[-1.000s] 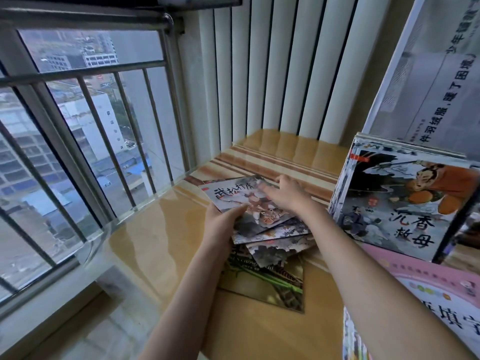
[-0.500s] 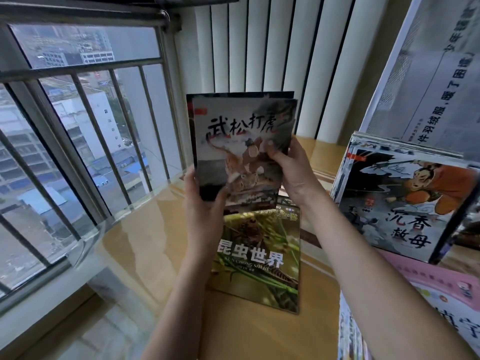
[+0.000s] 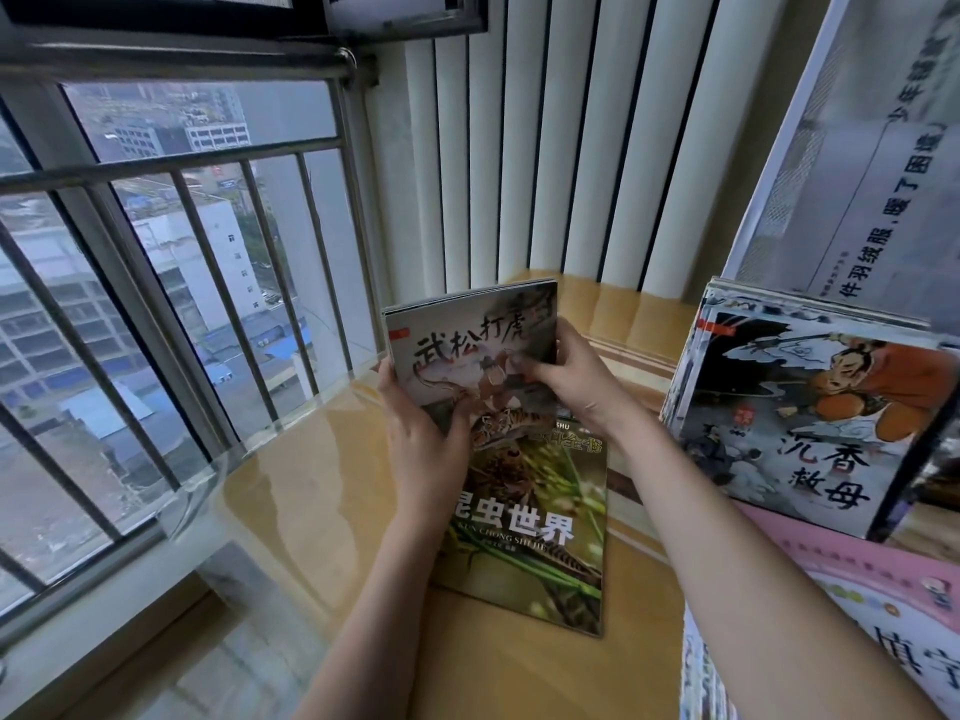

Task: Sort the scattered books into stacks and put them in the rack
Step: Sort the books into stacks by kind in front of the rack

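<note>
Between both hands, above the glossy yellow wooden tabletop point(image 3: 291, 511): a thin bundle of grey-covered picture books with a tiger illustration point(image 3: 472, 350), held tilted, lower edge toward the table. Left hand point(image 3: 421, 433) grips the bundle's lower left corner, thumb across the cover. Right hand point(image 3: 566, 376) grips the right edge, fingers curled behind, thumb on the front. Directly under the hands, a green insect-themed book point(image 3: 535, 527) lies flat on the table. To the right of the right hand, a black wire rack point(image 3: 914, 449) holds upright books, the front one showing an orange-robed figure point(image 3: 810, 423). A pink-covered book point(image 3: 878, 589) lies near the right forearm.

Step in hand, by my reading: squaring the bundle. Best done by tapping its lower edge on the table with a loose grip until the page edges align, then carrying it right to the rack.

Against half a second ago: the bundle sits lower and leans further back; it was upright at blind level. A second ago the same books lay fanned flat on the green one.
</note>
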`<control>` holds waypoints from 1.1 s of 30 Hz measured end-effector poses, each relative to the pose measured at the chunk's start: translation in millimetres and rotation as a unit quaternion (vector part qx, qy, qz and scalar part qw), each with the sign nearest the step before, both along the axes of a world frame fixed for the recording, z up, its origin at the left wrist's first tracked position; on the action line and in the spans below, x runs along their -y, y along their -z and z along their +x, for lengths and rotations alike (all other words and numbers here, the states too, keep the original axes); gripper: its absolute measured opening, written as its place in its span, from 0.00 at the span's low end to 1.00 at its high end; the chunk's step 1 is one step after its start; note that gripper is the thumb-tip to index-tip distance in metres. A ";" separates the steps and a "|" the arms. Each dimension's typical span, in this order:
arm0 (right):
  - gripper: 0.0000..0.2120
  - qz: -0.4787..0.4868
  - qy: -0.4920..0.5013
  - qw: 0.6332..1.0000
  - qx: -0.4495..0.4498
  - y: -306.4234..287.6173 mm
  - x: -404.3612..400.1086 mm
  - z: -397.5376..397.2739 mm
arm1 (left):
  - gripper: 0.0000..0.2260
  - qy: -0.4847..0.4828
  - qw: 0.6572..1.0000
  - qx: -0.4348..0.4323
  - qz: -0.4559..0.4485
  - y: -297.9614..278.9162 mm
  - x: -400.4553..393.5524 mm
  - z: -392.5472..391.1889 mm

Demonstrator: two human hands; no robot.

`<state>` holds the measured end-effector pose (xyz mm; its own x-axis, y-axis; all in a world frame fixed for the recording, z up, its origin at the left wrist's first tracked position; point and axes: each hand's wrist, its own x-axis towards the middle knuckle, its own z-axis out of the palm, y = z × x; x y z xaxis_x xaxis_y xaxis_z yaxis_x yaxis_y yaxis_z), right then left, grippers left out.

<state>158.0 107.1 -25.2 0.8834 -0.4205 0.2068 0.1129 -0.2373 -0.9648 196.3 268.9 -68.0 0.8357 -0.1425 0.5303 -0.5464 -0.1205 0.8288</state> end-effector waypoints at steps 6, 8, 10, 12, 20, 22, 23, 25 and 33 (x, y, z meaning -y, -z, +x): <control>0.17 -0.094 0.081 0.989 0.076 -31.6 -27.5 -15.2 | 0.42 -0.007 0.999 -0.022 -0.047 -13.2 0.5 -16.9; 0.25 -0.117 0.131 0.979 0.100 -40.4 -27.5 -33.3 | 0.44 0.002 0.999 -0.027 -0.044 -23.1 8.8 -32.4; 0.28 -0.128 0.186 0.966 0.124 -49.6 -19.0 -57.2 | 0.43 0.048 0.996 0.005 -0.072 -36.8 23.7 -50.3; 0.28 -0.127 0.236 0.952 0.150 -60.5 -6.7 -85.3 | 0.43 0.092 0.992 0.031 -0.077 -54.4 42.7 -69.2; 0.30 -0.219 0.520 0.823 0.065 -10.8 49.9 -185.4 | 0.40 0.151 0.979 0.126 0.046 -38.7 127.1 -124.7; 0.30 -0.222 0.558 0.797 -0.065 9.8 56.6 -191.4 | 0.35 0.098 0.973 0.112 0.174 -1.6 136.6 -124.2; 0.29 -0.227 0.577 0.776 -0.115 13.8 56.5 -191.6 | 0.33 0.108 0.961 0.089 0.238 13.0 138.2 -121.8; 0.28 -0.253 0.598 0.745 -0.155 12.5 52.9 -188.4 | 0.33 0.169 0.947 0.057 0.268 24.6 141.6 -116.8; 0.16 -0.372 0.566 0.735 -0.031 5.6 49.0 -182.2 | 0.26 0.180 0.966 0.056 0.177 9.1 130.0 -121.5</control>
<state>-24.3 58.1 -30.8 0.0722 -0.6845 0.7254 -0.6008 -0.6104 -0.5162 74.8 138.9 -77.1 0.6376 -0.6029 0.4796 -0.6904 -0.1710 0.7029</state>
